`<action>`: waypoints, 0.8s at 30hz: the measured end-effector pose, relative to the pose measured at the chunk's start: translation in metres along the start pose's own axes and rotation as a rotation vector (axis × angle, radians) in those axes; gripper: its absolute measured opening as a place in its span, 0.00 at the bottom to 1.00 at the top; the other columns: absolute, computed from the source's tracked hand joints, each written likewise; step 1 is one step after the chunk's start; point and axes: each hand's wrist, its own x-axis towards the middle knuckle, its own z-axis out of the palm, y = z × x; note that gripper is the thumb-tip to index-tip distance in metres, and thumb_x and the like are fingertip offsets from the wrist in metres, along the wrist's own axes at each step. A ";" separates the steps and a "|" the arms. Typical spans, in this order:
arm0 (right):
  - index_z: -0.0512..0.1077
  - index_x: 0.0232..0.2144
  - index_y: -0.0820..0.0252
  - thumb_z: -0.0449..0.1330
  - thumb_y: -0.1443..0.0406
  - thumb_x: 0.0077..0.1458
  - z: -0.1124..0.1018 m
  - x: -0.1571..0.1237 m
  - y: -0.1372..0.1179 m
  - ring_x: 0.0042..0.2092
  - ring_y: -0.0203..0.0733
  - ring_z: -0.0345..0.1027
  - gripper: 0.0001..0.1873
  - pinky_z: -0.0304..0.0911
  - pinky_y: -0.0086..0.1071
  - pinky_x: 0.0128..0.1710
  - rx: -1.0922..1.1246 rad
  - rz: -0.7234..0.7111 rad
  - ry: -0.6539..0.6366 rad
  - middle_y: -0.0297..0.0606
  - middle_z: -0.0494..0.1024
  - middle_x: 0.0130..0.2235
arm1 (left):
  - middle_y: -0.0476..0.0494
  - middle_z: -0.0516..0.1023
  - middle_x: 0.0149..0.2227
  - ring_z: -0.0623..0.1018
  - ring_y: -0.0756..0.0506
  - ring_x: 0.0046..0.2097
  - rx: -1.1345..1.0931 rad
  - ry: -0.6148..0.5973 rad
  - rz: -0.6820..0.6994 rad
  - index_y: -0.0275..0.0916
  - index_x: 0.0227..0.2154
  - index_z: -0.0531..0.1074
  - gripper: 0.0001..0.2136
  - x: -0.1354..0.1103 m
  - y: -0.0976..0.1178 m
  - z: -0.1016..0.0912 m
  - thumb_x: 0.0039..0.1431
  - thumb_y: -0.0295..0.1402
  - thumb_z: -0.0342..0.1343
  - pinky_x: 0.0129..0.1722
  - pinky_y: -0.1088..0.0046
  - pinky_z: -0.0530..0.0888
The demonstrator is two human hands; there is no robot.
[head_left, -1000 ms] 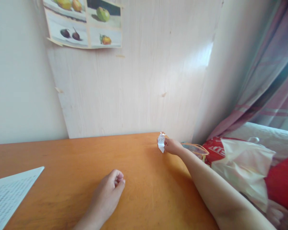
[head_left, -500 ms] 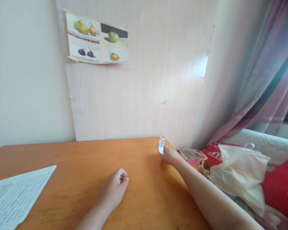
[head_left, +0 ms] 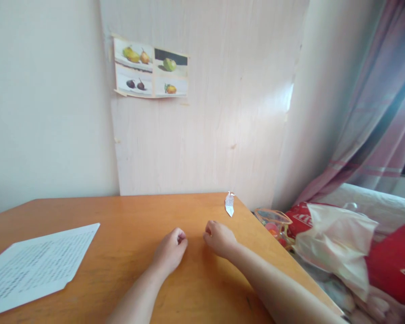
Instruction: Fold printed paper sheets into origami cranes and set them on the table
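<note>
A small folded white paper figure stands on the orange wooden table near its far right corner, free of any hand. My right hand rests on the table in a loose fist, a little in front and to the left of the figure, holding nothing. My left hand lies beside it, also curled into a loose fist with nothing in it. The two fists sit close together, a small gap between them.
A printed sheet of paper lies at the table's left. Plastic bags and a clear container crowd the space off the right edge. A wooden board with fruit pictures leans behind the table.
My right hand let go of the paper figure and drew back toward me, stopping beside my left fist. The figure stays standing at the far corner. The view shifted rightward.
</note>
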 end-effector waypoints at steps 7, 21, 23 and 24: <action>0.73 0.34 0.59 0.46 0.60 0.68 0.025 0.009 -0.045 0.36 0.39 0.72 0.18 0.50 0.29 0.29 0.086 -0.017 0.013 0.40 0.81 0.36 | 0.44 0.79 0.35 0.75 0.45 0.36 -0.032 0.009 -0.012 0.41 0.33 0.69 0.02 -0.001 0.002 0.001 0.58 0.29 0.52 0.35 0.72 0.66; 0.74 0.31 0.57 0.47 0.55 0.69 0.045 0.011 -0.025 0.39 0.45 0.73 0.21 0.50 0.31 0.31 0.027 -0.204 -0.114 0.43 0.81 0.37 | 0.45 0.78 0.32 0.75 0.46 0.35 -0.251 0.172 -0.068 0.40 0.31 0.72 0.03 -0.004 -0.002 0.009 0.55 0.26 0.55 0.37 0.72 0.69; 0.73 0.31 0.57 0.47 0.55 0.69 0.045 0.011 -0.025 0.39 0.44 0.73 0.21 0.50 0.31 0.31 0.026 -0.212 -0.108 0.43 0.81 0.37 | 0.46 0.77 0.32 0.74 0.47 0.35 -0.286 0.220 -0.085 0.39 0.32 0.71 0.03 -0.004 0.001 0.006 0.55 0.26 0.54 0.37 0.72 0.70; 0.73 0.31 0.57 0.47 0.55 0.69 0.045 0.011 -0.025 0.39 0.44 0.73 0.21 0.50 0.31 0.31 0.027 -0.215 -0.106 0.43 0.81 0.37 | 0.46 0.77 0.32 0.74 0.47 0.35 -0.299 0.247 -0.096 0.39 0.32 0.70 0.03 -0.004 0.002 0.003 0.55 0.26 0.53 0.37 0.72 0.70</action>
